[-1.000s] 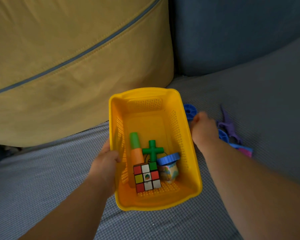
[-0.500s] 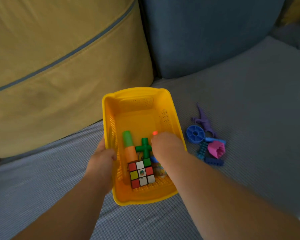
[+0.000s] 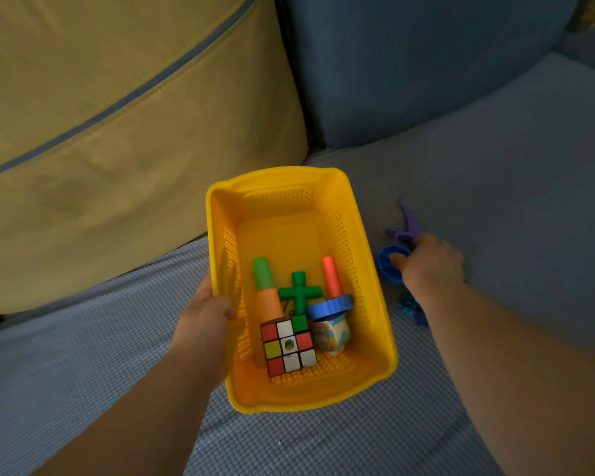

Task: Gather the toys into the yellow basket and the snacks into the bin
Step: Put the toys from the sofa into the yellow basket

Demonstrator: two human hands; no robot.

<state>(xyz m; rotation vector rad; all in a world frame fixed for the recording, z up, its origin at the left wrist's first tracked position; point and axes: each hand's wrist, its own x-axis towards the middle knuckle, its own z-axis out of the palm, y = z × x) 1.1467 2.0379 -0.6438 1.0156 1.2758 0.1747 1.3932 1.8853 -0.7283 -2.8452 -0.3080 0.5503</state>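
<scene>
The yellow basket [image 3: 282,207] rests on the sofa seat, and my left hand [image 3: 205,321] grips its left wall. Inside lie a puzzle cube [image 3: 287,348], a green cross piece [image 3: 300,290], a green-and-orange stick [image 3: 265,286], a red stick [image 3: 332,276] and a blue-lidded cup [image 3: 330,324]. My right hand [image 3: 430,266] is to the right of the basket, fingers closed around a blue ring [image 3: 387,266]. A purple dinosaur [image 3: 409,223] lies just beyond that hand. Small blue pieces [image 3: 411,309] show under my right wrist; other toys there are hidden.
A tan cushion [image 3: 117,132] stands behind the basket on the left and a blue backrest [image 3: 426,63] on the right. The grey checked seat [image 3: 529,166] stretches to the right and toward me.
My right hand left the basket, leaving a red stick inside, and moved right onto the blue ring. The left hand kept its hold on the basket.
</scene>
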